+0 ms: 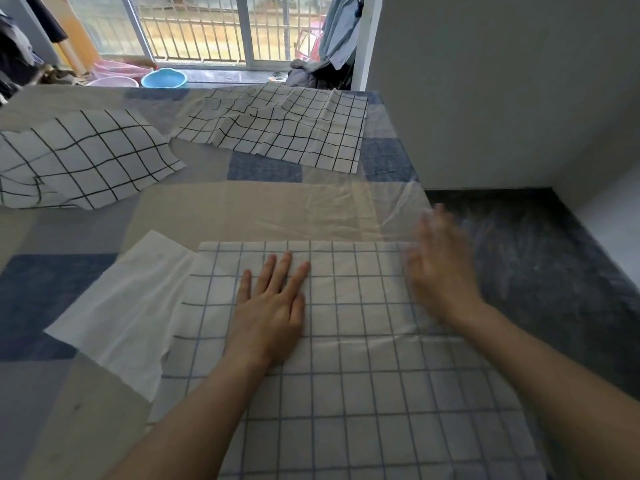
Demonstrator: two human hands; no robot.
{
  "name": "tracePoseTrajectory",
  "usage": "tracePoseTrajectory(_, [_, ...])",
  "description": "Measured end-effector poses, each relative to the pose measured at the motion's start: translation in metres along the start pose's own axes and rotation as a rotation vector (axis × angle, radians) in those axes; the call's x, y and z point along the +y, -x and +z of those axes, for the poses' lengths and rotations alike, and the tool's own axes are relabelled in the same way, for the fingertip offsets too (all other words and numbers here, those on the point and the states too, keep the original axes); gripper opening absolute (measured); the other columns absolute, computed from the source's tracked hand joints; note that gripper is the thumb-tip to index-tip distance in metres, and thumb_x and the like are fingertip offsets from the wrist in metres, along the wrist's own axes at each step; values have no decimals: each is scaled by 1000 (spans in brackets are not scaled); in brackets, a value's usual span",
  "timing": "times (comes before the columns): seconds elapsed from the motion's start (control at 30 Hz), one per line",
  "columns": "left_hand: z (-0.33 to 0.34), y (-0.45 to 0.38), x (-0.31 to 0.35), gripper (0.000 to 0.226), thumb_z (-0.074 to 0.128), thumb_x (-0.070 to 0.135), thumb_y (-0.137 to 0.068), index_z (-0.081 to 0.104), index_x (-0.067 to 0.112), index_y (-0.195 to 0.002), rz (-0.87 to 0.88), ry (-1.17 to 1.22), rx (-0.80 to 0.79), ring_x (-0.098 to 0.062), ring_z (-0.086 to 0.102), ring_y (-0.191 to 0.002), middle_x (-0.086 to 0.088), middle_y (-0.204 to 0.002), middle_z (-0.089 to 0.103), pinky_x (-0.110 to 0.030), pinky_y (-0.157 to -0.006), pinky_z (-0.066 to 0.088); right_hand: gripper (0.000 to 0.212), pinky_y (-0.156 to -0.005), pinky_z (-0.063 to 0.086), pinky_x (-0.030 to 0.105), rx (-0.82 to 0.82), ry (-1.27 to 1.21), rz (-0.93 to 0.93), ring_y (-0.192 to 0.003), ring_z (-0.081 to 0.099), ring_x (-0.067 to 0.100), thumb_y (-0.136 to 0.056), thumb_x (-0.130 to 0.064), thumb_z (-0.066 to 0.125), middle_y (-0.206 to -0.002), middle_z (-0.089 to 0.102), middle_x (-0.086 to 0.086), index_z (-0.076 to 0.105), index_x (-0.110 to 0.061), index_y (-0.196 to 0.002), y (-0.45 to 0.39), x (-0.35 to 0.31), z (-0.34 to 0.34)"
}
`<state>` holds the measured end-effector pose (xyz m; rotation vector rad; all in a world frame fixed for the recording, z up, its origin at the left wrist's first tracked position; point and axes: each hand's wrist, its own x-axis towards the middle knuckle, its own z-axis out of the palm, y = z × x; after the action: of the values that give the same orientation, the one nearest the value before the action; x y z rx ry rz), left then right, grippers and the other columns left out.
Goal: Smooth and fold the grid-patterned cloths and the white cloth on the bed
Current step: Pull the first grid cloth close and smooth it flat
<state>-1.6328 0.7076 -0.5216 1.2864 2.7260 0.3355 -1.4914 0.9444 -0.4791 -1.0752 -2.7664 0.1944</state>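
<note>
Left grip presses flat on blue-grid cloth lying lengthwise toward viewer.

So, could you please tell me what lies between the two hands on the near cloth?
In the head view, only flat blue-grid cloth lies between the left hand and the blurred right hand; nothing else sits there.

The nearest square cotton cloth is white with a thin blue grid. Beside it lies a plain white cloth. Two farther white cloths carry black grids: one large-checked, one small-checked. The bed sheet shows beige, grey and denim-blue blocks. A round plastic basin is sky blue.
</note>
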Motion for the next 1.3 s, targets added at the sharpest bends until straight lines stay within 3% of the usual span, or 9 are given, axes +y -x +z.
tracePoseTrajectory(0.1, [1, 0, 0, 58, 6, 45, -94, -1, 42, -152, -7, -4, -3, -9, -16, -147, 13, -162, -8, -45, -120, -5, 62, -119, -6, 39, -145, -133, -257, -148, -13, 16, -98, -42, 20, -161, -11, 0, 3, -20, -154, 46, -78, 13])
tracePoseTrajectory(0.2, [2, -1, 1, 59, 8, 45, -93, 3, 42, -152, -15, -22, 2, -9, -12, -148, 12, -162, -5, -44, -120, -5, 61, -121, 4, 45, -204, -97, -307, -149, -3, 14, -98, -40, 25, -162, 1, -1, 11, -21, -154, 86, -111, 41])
tracePoseTrajectory(0.27, [2, 0, 0, 60, 8, 45, -93, 4, 42, -152, -11, -33, 9, -10, -10, -148, 11, -162, -3, -45, -120, -3, 61, -120, 4, 44, -186, -73, -258, -149, 4, 13, -96, -42, 23, -162, 10, -2, 17, -20, -154, 92, -102, 47])
tracePoseTrajectory(0.53, [1, 0, -1, 59, 11, 43, -94, 6, 42, -152, 12, -16, -1, -11, -6, -149, 11, -162, -1, -47, -120, 1, 64, -119, -4, 44, -162, 21, 18, -148, -2, 8, -93, -46, 8, -162, 3, -8, 9, -28, -154, 103, 26, 21])
tracePoseTrajectory(0.7, [2, -1, -1, 57, 12, 43, -96, 4, 42, -152, 10, -20, 5, -12, -6, -149, 11, -162, -1, -47, -119, 0, 70, -119, 4, 54, -45, 17, 275, -148, 4, 23, -90, -47, 8, -162, 6, 10, 18, -18, -153, 98, 47, 2])
tracePoseTrajectory(0.8, [2, -1, 0, 54, 17, 40, -100, 2, 41, -152, 2, -46, 3, -12, -8, -149, 11, -162, -3, -46, -119, -2, 61, -120, 3, 48, 54, -107, 60, -149, -3, 21, -97, -38, 16, -162, 1, 8, 15, -14, -153, 105, -29, -9])
tracePoseTrajectory(0.87, [1, 0, 1, 53, 19, 39, -101, 4, 40, -152, -6, -31, -6, -12, -8, -149, 10, -162, -3, -47, -119, -3, 58, -121, -2, 43, -55, -236, -139, -148, -8, 14, -100, -37, 20, -162, -3, 0, 10, -20, -154, 120, -85, 0])
tracePoseTrajectory(0.97, [0, 0, 1, 53, 20, 38, -102, 7, 39, -153, 0, -34, -2, -13, -6, -149, 9, -162, -1, -47, -119, -2, 57, -120, -3, 44, -210, -209, -198, -147, -12, 11, -101, -39, 19, -162, -5, -4, 4, -25, -154, 143, -117, 27])
tracePoseTrajectory(1.3, [-1, 1, 1, 53, 20, 38, -102, 7, 41, -153, 2, -29, -24, -12, -7, -149, 10, -162, -1, -47, -120, -3, 60, -121, 1, 43, -187, -20, 6, -148, -8, 9, -97, -43, 13, -162, -4, -6, 2, -30, -154, 179, 2, 14])
